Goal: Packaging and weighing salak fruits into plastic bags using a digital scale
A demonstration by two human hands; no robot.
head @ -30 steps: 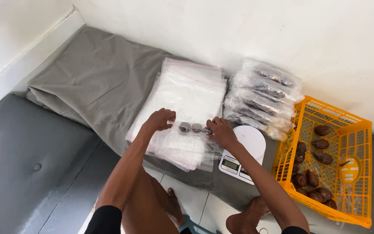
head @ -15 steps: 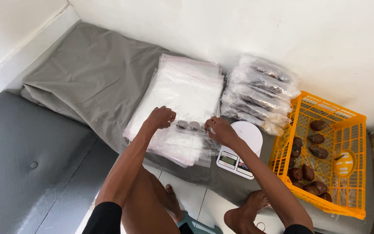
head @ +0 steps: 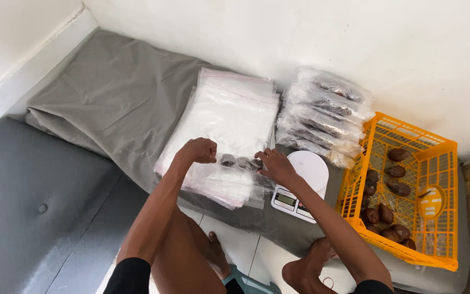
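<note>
Over the stacked bags (head: 229,117), both hands — left hand (head: 198,151), right hand (head: 274,165) — still pinch the filled bag (head: 239,162).

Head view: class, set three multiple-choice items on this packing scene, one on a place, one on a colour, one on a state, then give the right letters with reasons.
1. Where is the kitchen scale?
A. inside the crate
B. between the empty bags and the crate
C. on the cushion

2. What colour is the crate?
A. blue
B. green
C. orange

3. What do both hands hold?
A. a small clear bag with dark pieces inside
B. the scale
C. nothing

Answers: 1 B, it sits right of the stack of empty bags, left of the crate. 2 C, its lattice walls are orange. 3 A, the left hand and right hand pinch the small clear bag at its ends.
</note>
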